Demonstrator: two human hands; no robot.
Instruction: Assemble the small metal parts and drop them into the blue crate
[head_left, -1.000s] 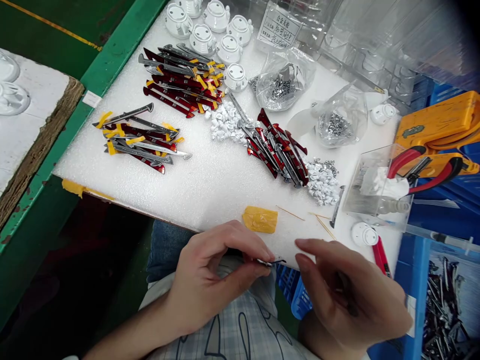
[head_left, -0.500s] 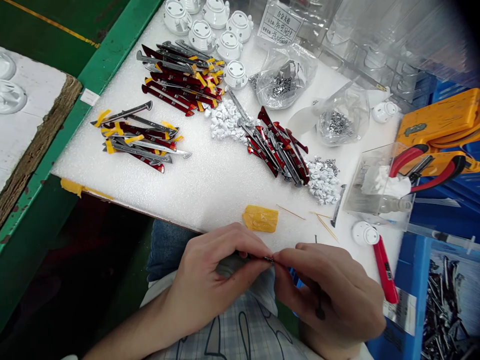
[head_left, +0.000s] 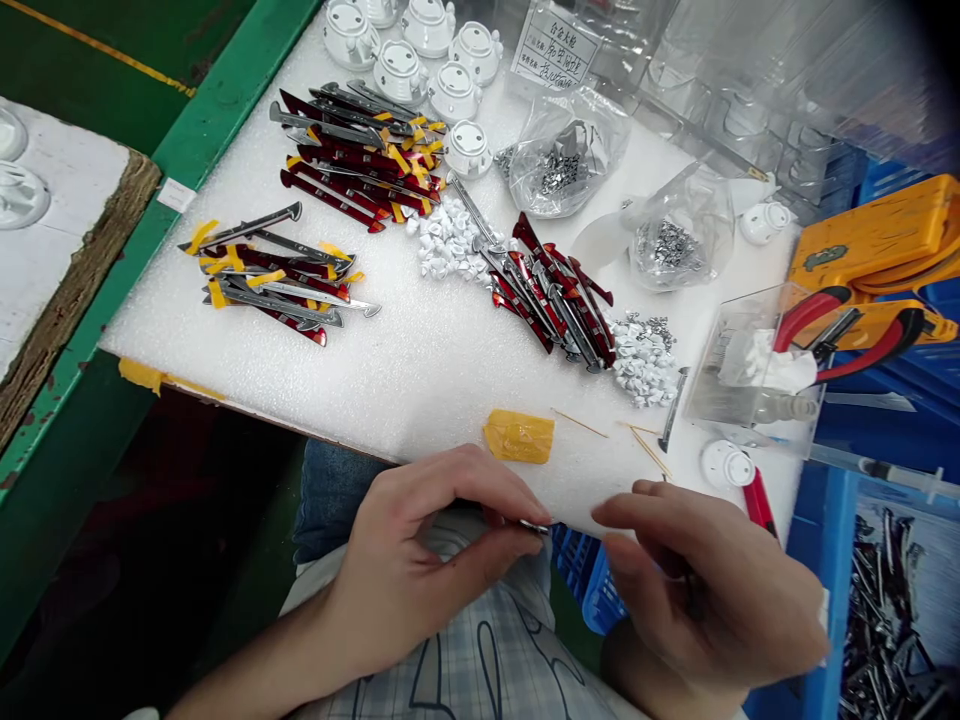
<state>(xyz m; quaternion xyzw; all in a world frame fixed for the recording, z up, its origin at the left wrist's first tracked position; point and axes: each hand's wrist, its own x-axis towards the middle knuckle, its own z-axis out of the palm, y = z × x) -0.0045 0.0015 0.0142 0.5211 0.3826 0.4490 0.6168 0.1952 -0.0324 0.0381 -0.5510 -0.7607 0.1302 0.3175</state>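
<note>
My left hand (head_left: 442,560) is closed in a pinch on a small dark metallic part (head_left: 534,526) that sticks out past thumb and fingertip. To its right is my right hand (head_left: 705,590), slightly blurred, its thumb and index finger apart. Its other fingers are curled on a thin dark stick; only a dark bit in the palm and a tip above the knuckles show. A yellow taped block (head_left: 519,436) lies just beyond my left hand. Thin yellow sticks (head_left: 649,450) and a slim grey blade-shaped piece (head_left: 673,410) lie beyond my right hand.
On the white foam tabletop (head_left: 405,370) lie red and grey blade-shaped pieces (head_left: 559,290), yellow-taped ones (head_left: 277,275), white bits (head_left: 645,365) and bags of small metal parts (head_left: 566,155). A clear box (head_left: 750,370) holds red-handled pliers. A blue bin (head_left: 821,600) stands right.
My right hand has moved right, away from the part and from my left hand, its thumb and index finger parting. My left hand keeps its pinch, nearly in place.
</note>
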